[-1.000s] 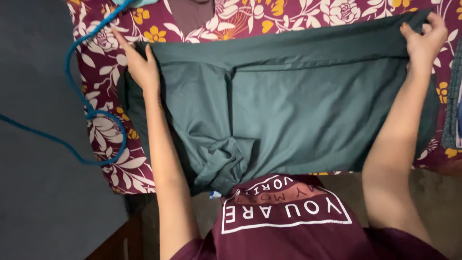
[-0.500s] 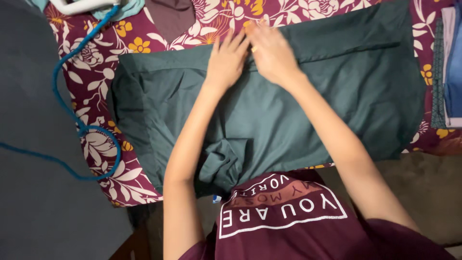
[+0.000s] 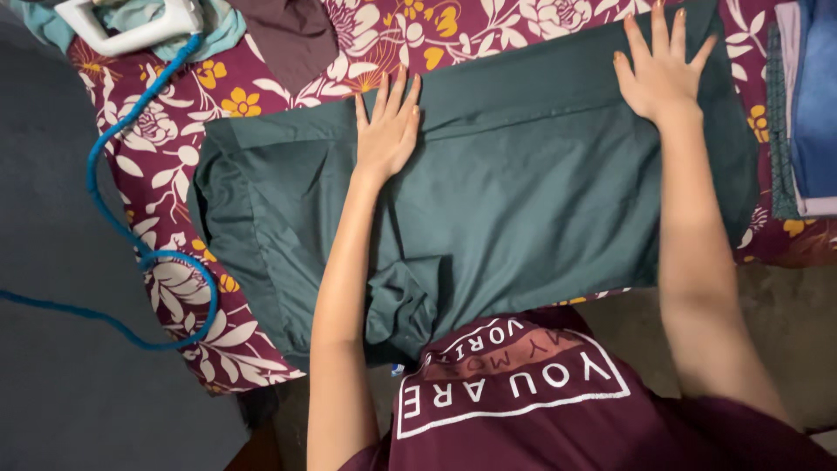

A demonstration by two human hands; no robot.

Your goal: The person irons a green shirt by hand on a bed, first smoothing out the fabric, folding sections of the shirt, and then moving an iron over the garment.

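A dark green garment [image 3: 523, 192] lies spread over a maroon cloth with a white and yellow flower print [image 3: 174, 148]. Its far edge is folded over into a band. My left hand [image 3: 386, 131] lies flat on the garment near the middle of that fold, fingers apart. My right hand [image 3: 661, 74] presses flat on the fold toward the right end, fingers spread. Neither hand holds anything. The garment's near part bunches and hangs down at my waist [image 3: 405, 310].
A white iron [image 3: 131, 24] rests on teal cloth at the far left, its blue cord [image 3: 131, 218] looping across the flowered cloth. A brown cloth [image 3: 292, 35] lies beyond the garment. Folded blue and grey clothes [image 3: 806, 96] are stacked at the right edge.
From gripping the garment's far corners, both hands came together at the middle of the fold. Now they have slid apart, the right hand far to the right, the left slightly left.
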